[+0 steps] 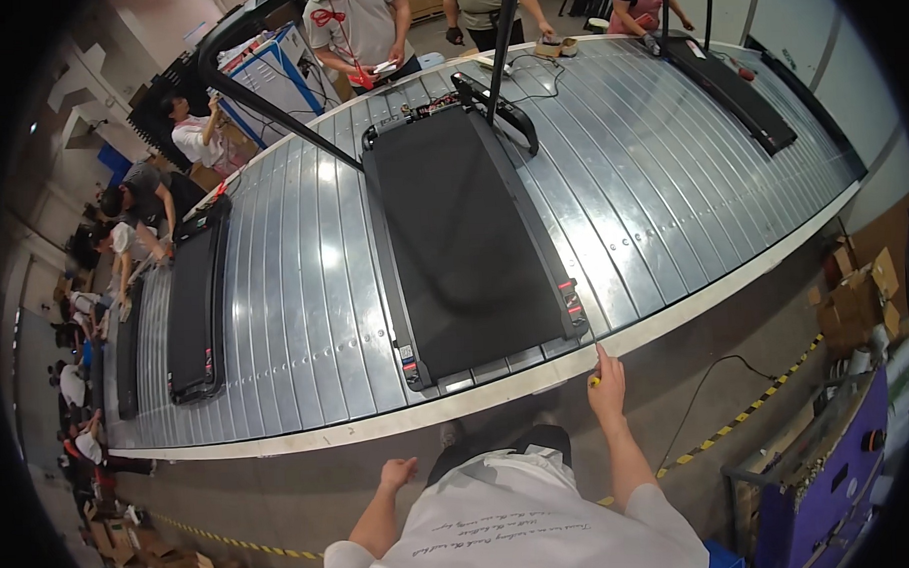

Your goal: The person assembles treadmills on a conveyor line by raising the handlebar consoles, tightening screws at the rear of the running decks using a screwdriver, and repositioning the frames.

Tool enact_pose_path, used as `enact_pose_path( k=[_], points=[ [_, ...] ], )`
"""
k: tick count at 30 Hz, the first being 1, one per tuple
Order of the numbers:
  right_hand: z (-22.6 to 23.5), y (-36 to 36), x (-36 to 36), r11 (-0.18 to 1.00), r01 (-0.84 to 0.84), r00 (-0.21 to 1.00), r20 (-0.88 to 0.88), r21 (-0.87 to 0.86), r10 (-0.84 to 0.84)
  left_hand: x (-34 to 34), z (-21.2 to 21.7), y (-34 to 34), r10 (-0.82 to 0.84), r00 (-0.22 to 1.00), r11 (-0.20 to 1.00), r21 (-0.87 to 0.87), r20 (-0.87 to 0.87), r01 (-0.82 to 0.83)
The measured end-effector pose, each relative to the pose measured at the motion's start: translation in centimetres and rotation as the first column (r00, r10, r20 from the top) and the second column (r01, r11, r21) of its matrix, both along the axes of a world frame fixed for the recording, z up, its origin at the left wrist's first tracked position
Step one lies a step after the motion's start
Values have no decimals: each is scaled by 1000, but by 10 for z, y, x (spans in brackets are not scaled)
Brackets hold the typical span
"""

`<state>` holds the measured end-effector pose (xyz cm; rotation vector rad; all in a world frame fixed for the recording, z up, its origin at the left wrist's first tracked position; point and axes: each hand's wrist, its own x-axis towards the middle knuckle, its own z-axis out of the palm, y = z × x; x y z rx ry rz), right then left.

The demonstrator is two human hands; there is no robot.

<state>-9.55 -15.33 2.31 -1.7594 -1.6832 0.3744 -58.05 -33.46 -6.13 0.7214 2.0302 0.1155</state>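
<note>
Head view: one treadmill (463, 246), centre of the frame, flat on a long table (330, 432), its near end close to the pale rim. Judged heavy and stiff as a body; the belt (441, 194) should give under pressure, and the bare wiring (434, 105) at the upper end looks fragile. Best hold: the side rails (387, 266) or the near corners, clear of belt and wires. Right hand (606, 387), right of lower centre: index finger extended towards the rim, the others wrapped around a yellow item (595, 382), probably a small tool, too little shown to be sure. Left hand (397, 473), lower centre: fingers loosely curled, nothing seen in them; how tightly they close cannot be told. Materials: belt matte black, long rectangle; rails smooth, dark, straight; post (289, 125) at upper left, black tube, bent at the top; table slats (306, 319) glossy metal, narrow, likely slippery.
</note>
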Motion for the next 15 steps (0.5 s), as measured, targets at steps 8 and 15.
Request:
enact_pose_path(
  k=[8, 15],
  points=[
    [-8, -39, -100, 753, -616, 703, -592, -232, 393, 159, 109, 45, -63, 858, 905, 392, 509, -166],
    [19, -79, -237, -5, -982, 122, -658, -188, 743, 136, 136, -13, 541, 403, 365, 226, 738, -903]
  ],
)
